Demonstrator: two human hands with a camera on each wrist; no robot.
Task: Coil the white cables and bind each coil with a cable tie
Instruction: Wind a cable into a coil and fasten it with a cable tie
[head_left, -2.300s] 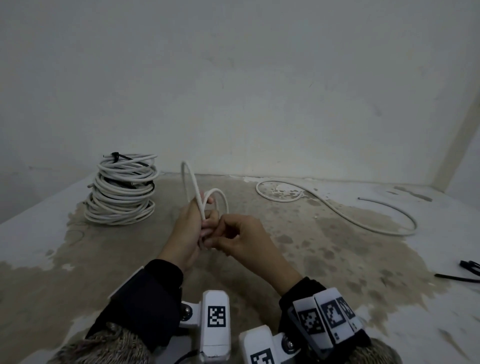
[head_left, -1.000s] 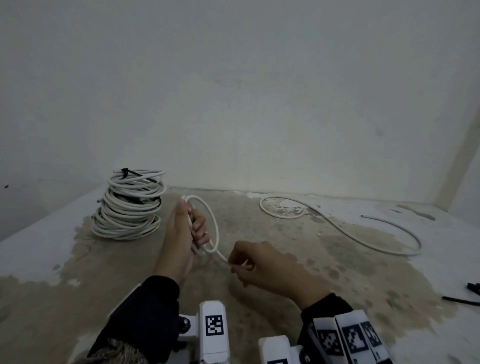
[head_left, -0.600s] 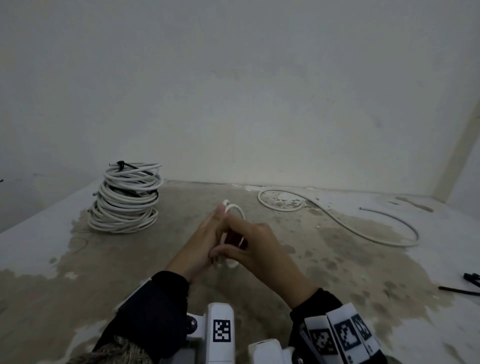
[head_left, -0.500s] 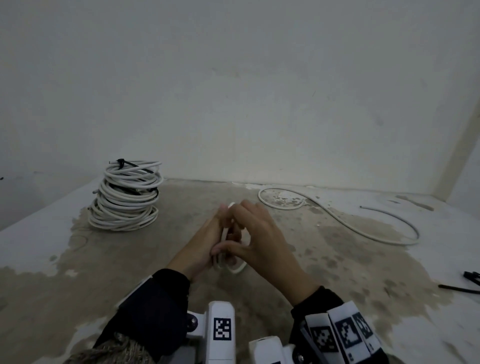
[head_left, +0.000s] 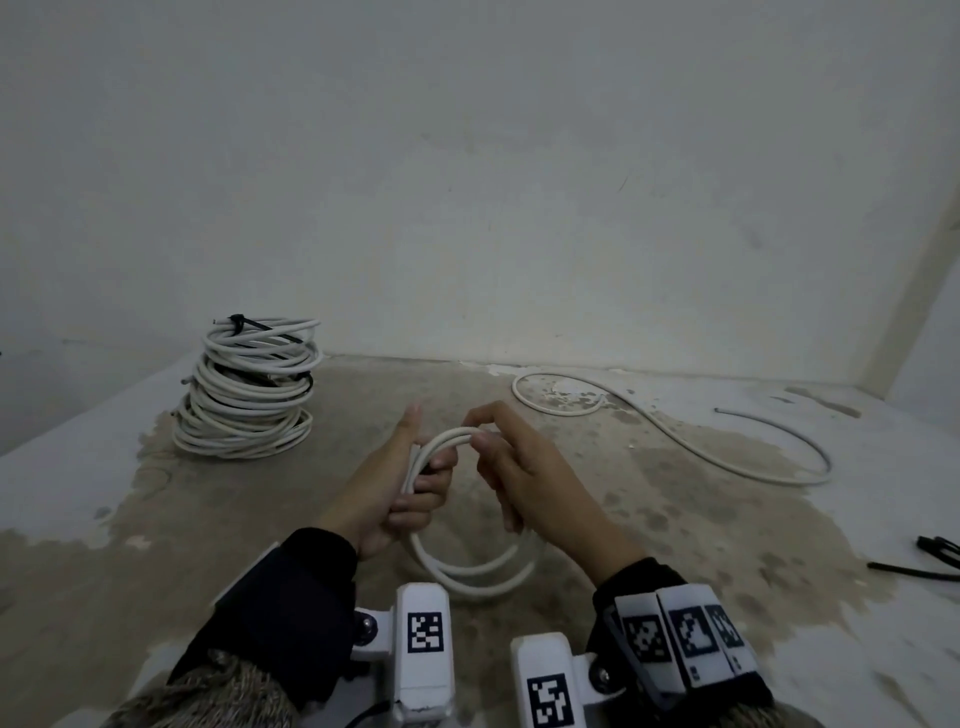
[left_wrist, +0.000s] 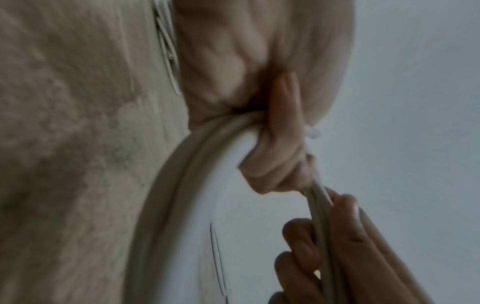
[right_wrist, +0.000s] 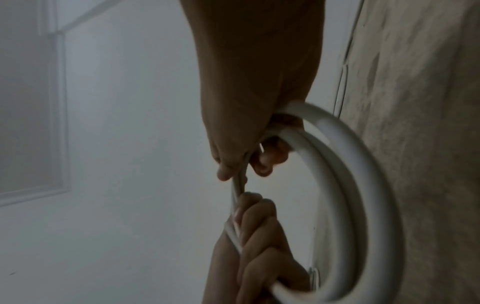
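A small coil of white cable (head_left: 467, 569), two or three loops, hangs between my hands above the floor. My left hand (head_left: 415, 483) grips the coil's left side with fingers curled round the loops, thumb pointing up. My right hand (head_left: 480, 434) pinches the top of the coil between thumb and forefinger, just right of the left hand. In the left wrist view the left hand (left_wrist: 275, 156) wraps the coil (left_wrist: 166, 205). The right wrist view shows the right hand (right_wrist: 233, 164) pinching the coil (right_wrist: 363, 185) above the left hand's fingers.
A stack of bound white coils (head_left: 249, 389) stands at the back left, a black cable tie (head_left: 244, 325) on top. A loose white cable (head_left: 675, 436) snakes across the stained floor at the right. Black cable ties (head_left: 930, 556) lie at the right edge. A wall rises behind.
The right hand drew cable out to the right, then brought it back to the left hand as another loop. Since half a second ago the hands have parted slightly and the coil shows wider.
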